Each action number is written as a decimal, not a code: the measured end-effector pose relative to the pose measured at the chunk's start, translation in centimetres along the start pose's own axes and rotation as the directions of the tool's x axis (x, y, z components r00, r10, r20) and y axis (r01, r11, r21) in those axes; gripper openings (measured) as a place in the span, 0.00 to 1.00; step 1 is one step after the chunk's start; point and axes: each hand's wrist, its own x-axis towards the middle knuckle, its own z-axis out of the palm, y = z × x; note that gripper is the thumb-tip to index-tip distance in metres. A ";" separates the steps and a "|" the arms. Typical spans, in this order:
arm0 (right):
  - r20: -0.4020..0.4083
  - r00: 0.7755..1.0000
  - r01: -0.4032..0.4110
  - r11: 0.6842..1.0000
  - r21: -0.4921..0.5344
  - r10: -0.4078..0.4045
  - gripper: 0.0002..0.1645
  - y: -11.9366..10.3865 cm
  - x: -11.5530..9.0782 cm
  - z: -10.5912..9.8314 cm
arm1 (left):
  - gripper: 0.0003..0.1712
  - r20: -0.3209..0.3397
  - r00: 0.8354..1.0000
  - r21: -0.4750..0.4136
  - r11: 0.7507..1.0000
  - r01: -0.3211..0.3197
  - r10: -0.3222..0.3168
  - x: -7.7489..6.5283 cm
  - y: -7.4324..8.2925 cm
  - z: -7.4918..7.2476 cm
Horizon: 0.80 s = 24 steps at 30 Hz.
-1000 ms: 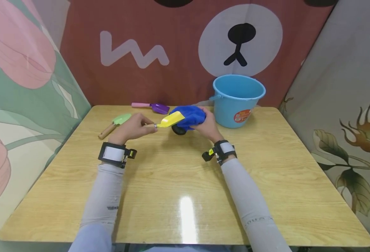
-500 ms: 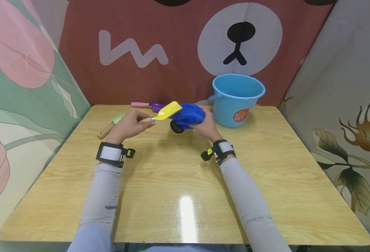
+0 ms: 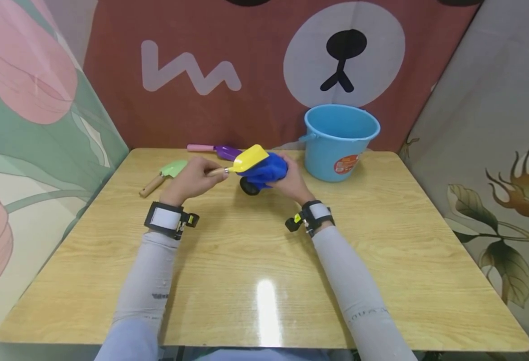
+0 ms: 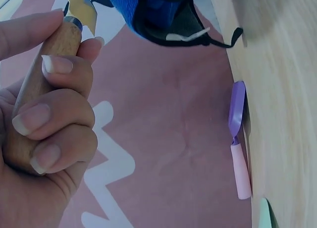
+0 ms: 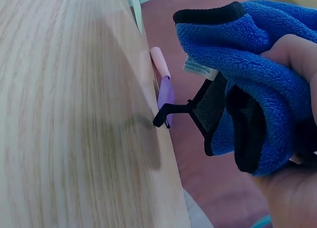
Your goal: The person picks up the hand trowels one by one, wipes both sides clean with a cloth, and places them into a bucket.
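In the head view my left hand (image 3: 192, 180) grips the wooden handle of a small yellow trowel (image 3: 252, 157), its blade angled up to the right. Several fingers curl round that handle (image 4: 64, 39) in the left wrist view. My right hand (image 3: 295, 181) holds a bunched blue plush cloth (image 3: 268, 169) above the table. Black edging, a black loop and a white label (image 5: 198, 68) show on the cloth (image 5: 267, 54) in the right wrist view. The trowel's blade overlaps the cloth in the head view; whether they touch, I cannot tell.
A green trowel (image 3: 174, 168) with a wooden handle lies left of my left hand. Behind, near the table's back edge, is a purple trowel (image 3: 226, 152) with a pink handle. A light blue bucket (image 3: 336, 158) stands right of my right hand on the wooden table (image 3: 228, 260).
The yellow trowel rose and drew left, then came back right over the cloth. My right hand and the blue cloth have shifted slightly left.
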 end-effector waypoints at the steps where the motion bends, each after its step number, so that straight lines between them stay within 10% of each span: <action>1: 0.001 1.000 -0.006 1.000 -0.003 0.006 0.48 0.1 0.0 0.1 | 0.13 0.003 1.000 -0.001 1.000 -0.010 0.010 0.1 0.0 0.1; 17: 0.089 0.996 -0.029 1.000 0.002 0.029 0.43 -2.6 -1.2 0.3 | 0.15 0.013 0.995 0.011 0.995 -0.099 0.099 0.9 0.1 1.9; 24: 0.093 0.995 -0.024 1.000 0.009 0.023 0.46 -0.4 -0.6 0.7 | 0.17 0.021 0.993 0.009 0.994 -0.113 0.113 0.9 0.1 2.2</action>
